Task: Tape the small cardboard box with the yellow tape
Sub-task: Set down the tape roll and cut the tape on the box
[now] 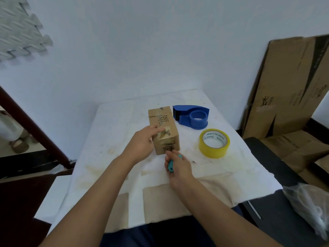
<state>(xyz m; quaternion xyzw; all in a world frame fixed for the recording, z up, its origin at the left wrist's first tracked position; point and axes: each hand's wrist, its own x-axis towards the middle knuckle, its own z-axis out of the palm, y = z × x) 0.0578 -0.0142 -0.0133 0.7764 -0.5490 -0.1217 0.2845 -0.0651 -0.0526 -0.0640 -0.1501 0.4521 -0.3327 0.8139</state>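
Observation:
The small cardboard box [162,122] lies on the white table cover [110,139], with tape strips across its top and near end. My left hand [144,142] rests on the box's near left corner, fingers pressing on the top. Just below the box's near end, my right hand [177,166] is closed around a small teal cutter [171,165], its tip at the bottom edge of the box. The yellow tape roll [214,143] lies flat on the table to the right of the box, apart from both hands.
A blue tape dispenser [193,116] sits behind the roll, right of the box. Flattened cardboard boxes [284,90] lean against the wall at right, over a black surface [267,157]. A clear plastic bag [309,205] lies at the right edge. A dark wooden frame [35,129] stands at left.

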